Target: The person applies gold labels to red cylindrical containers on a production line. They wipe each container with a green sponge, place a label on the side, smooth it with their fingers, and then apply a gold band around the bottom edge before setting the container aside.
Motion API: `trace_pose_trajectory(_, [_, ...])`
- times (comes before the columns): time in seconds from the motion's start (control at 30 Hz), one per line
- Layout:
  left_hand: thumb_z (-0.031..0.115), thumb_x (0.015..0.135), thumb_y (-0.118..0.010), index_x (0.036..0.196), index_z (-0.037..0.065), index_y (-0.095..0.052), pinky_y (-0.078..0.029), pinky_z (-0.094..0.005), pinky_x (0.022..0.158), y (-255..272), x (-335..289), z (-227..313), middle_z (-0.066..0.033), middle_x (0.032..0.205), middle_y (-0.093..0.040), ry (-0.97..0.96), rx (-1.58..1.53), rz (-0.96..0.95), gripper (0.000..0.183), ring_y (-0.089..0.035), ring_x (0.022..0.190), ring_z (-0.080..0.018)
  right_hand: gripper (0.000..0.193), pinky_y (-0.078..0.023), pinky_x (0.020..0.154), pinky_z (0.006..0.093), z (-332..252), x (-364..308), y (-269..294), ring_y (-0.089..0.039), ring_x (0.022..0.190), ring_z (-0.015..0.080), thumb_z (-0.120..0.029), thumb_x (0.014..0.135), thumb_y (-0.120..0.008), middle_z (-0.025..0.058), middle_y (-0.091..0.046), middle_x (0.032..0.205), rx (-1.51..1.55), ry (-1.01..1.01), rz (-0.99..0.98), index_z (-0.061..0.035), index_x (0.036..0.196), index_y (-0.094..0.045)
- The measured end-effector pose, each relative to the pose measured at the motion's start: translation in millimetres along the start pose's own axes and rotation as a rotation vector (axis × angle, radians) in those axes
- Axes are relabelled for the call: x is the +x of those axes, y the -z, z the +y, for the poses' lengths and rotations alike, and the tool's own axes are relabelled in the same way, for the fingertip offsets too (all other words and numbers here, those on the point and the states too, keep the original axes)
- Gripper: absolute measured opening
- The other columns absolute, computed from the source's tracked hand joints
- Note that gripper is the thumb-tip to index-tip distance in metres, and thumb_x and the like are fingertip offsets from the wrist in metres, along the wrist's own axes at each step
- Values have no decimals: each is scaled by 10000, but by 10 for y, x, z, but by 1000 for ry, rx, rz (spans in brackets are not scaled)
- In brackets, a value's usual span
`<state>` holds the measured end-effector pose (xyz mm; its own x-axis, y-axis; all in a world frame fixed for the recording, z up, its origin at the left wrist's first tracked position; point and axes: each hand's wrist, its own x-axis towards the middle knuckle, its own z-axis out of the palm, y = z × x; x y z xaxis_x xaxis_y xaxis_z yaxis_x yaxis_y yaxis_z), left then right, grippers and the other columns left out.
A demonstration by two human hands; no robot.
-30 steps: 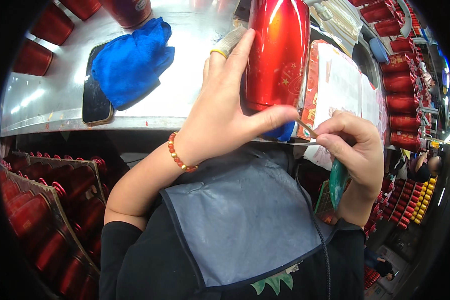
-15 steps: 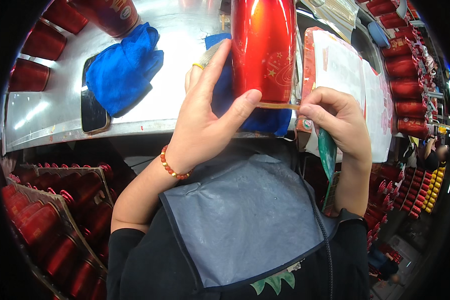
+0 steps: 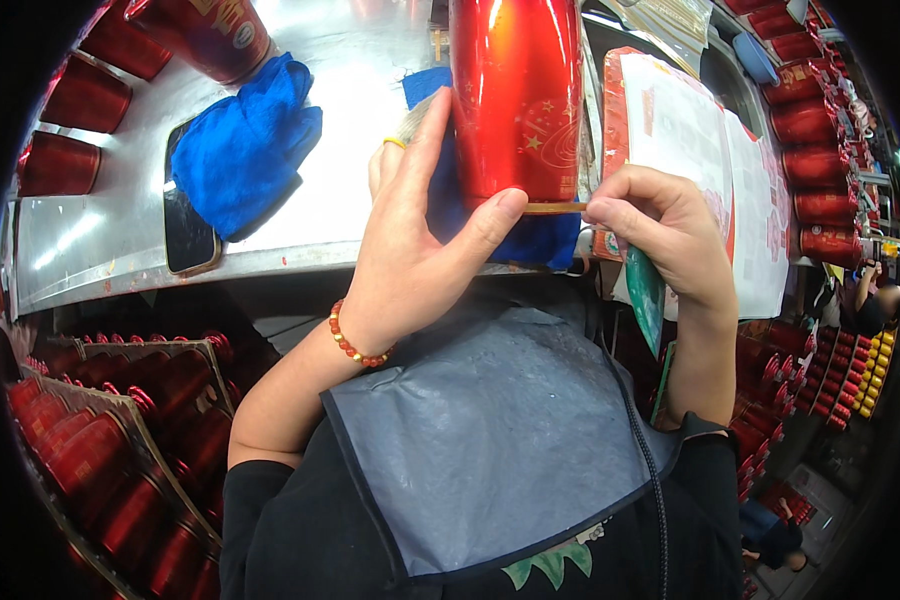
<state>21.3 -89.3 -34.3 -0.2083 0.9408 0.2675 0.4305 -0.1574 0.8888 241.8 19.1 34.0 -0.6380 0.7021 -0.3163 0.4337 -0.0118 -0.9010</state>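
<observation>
A glossy red cylinder [image 3: 515, 110] with gold star patterns lies on a blue cloth [image 3: 535, 245], its end toward me. My left hand [image 3: 420, 220] steadies it, fingers along its left side and thumb at the near rim. One finger of that hand wears a beige wrap [image 3: 410, 122] with a yellow band. A thin amber strip [image 3: 555, 209] runs along the rim from my left thumb. My right hand [image 3: 665, 225] pinches the strip's right end. From under that palm hangs a pointed green blade-like tool [image 3: 644, 300].
Left on the metal table [image 3: 100, 265] lie a crumpled blue cloth [image 3: 240, 150] and a phone [image 3: 188, 235]. Several red cups [image 3: 85, 95] stand beyond. Papers [image 3: 675, 150] lie to the right. Racks of red cylinders [image 3: 90, 455] flank me; a person [image 3: 880, 300] is far right.
The cylinder and my right hand have shifted slightly left. The green tool's tip now hangs freer of my right forearm. Both hands keep their holds.
</observation>
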Motion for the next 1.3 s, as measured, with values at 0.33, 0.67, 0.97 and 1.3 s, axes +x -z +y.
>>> trace_pose_trajectory(0.33, [367, 920, -744, 1547, -64, -306, -360, -403, 1055, 4, -10, -10, -196, 1282, -514, -9, 1, -8, 878, -442, 1175, -277, 147, -432, 664, 207, 23, 47, -1, -546, 740, 32, -133, 961, -690, -26, -639, 807, 23, -15, -36, 2, 905, -699])
trace_pose_trajectory(0.67, [389, 831, -818, 1529, 3, -399, -322, -391, 1089, 18, -182, 102, -174, 1378, -513, -166, 245, 97, 901, -442, 1213, -314, 152, -458, 636, 196, 100, 104, -53, -579, 707, 35, -150, 959, -707, -13, -670, 811, 139, -75, -37, -3, 920, -713])
trace_pose_trajectory(0.97, [142, 859, -654, 1198, 54, -737, -508, -287, 920, -167, -260, 112, -13, 1139, -683, -718, 549, 180, 360, -548, 1144, -195, 157, -453, 683, 207, 157, 114, -14, -577, 759, 41, -152, 956, -713, -8, -691, 830, 122, -52, -37, 1, 920, -722])
trace_pose_trajectory(1.3, [173, 790, -769, 1150, 89, -774, -521, -303, 793, 81, -426, 64, -83, 1127, -738, -588, 655, 188, 370, -588, 989, -200, 183, -454, 691, 226, 148, 109, -5, -582, 771, 68, -174, 952, -720, 16, -688, 843, 80, -46, -30, 1, 896, -723])
